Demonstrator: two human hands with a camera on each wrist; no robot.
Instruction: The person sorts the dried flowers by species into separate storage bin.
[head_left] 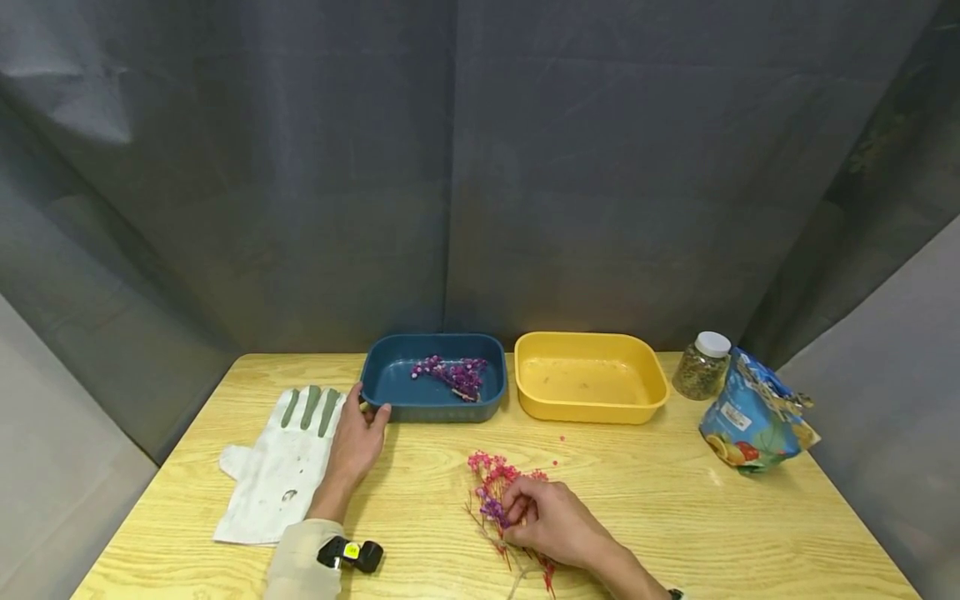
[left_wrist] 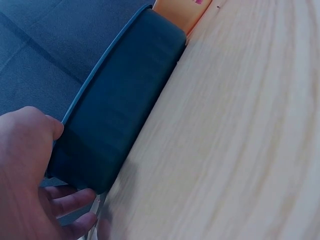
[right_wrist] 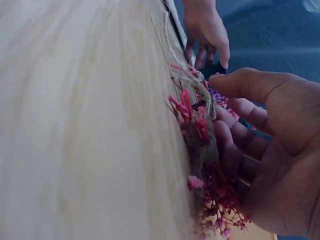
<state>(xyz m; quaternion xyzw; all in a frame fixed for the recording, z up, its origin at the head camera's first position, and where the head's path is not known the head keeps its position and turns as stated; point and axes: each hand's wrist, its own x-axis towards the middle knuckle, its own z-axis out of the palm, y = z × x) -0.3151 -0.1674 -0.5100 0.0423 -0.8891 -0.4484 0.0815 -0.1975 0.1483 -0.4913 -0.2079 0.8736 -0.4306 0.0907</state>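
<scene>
My left hand (head_left: 356, 443) holds the left front corner of a dark blue bin (head_left: 438, 412). In the left wrist view the thumb lies at the bin's rim, with fingers round its end. Inside the bin lies a sprig of purple dried flowers (head_left: 467, 377). My right hand (head_left: 551, 521) pinches a small purple dried flower sprig (head_left: 491, 507) over a bunch of pink dried flowers (head_left: 491, 467) on the table. Twine (right_wrist: 172, 50) is tied round the bunch's stems. The fingertips partly cover the purple sprig's stem.
A yellow bin (head_left: 588, 412) stands beside the blue one. At the right are a jar with a white lid (head_left: 701, 371) and a crumpled blue bag (head_left: 753, 421). A white and green glove (head_left: 281, 475) lies at the left. Loose pink bits dot the wooden table (head_left: 675, 500).
</scene>
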